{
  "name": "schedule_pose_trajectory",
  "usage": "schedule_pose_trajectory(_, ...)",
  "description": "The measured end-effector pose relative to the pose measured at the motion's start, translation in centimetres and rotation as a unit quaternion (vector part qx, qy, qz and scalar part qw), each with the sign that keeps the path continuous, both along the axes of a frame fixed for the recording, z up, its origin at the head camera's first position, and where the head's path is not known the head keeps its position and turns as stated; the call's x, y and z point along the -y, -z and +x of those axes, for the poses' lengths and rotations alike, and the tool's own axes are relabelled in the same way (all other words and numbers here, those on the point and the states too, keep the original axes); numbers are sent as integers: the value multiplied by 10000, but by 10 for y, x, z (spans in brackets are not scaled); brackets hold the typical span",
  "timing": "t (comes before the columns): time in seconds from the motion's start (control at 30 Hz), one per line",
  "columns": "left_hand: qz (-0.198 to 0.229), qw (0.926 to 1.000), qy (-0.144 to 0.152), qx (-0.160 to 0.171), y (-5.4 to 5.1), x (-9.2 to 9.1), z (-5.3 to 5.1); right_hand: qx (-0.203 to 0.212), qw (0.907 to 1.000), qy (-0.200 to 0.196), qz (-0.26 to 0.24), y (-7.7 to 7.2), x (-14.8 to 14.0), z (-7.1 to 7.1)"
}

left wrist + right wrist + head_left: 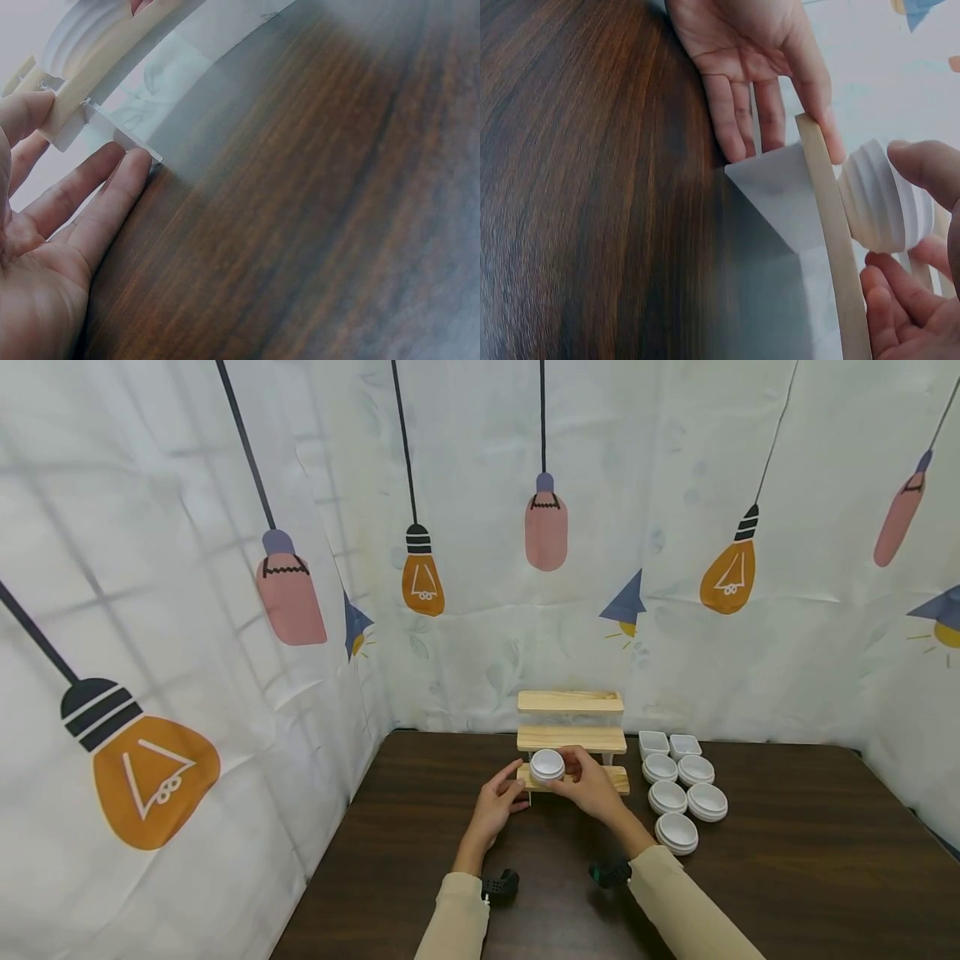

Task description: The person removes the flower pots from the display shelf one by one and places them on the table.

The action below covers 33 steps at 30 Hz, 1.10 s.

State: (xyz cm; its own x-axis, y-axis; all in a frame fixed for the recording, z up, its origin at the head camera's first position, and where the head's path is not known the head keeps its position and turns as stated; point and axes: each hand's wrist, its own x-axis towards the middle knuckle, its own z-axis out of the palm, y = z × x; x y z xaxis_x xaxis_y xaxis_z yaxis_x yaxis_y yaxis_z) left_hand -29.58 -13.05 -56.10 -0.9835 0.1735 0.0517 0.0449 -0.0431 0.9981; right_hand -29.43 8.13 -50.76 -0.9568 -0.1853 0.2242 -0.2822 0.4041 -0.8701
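A small stack of white round bowls sits on the lowest plank of a three-step wooden display stand, towards its left end. My right hand holds the bowls from the right, with the thumb at the rim in the right wrist view and the fingers on the other side. At the plank's left end is my left hand. Its fairly straight fingers touch the plank end and the clear side support in the left wrist view.
Right of the stand, more white round bowls stand in stacks on the dark wooden table. Behind them are two square white dishes. The stand's upper planks rise near the lamp-patterned curtain.
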Motion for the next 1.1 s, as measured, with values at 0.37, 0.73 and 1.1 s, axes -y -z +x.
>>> schedule_pose_trajectory(0.37, -7, 10000, -47, 3, 1, 0, -1, -100, 9982, 582, 62, 2, 11, -1)
schedule_pose_trajectory(0.73, -21, 10000, 5, -55, 1, 0, -1, -182, 9987, 463, -114, 5, 8, 1)
schedule_pose_trajectory(1.1, -20, 10000, -16, -59, 1, -1, -2, -190, 9983, 559, -15, 9, 8, 5)
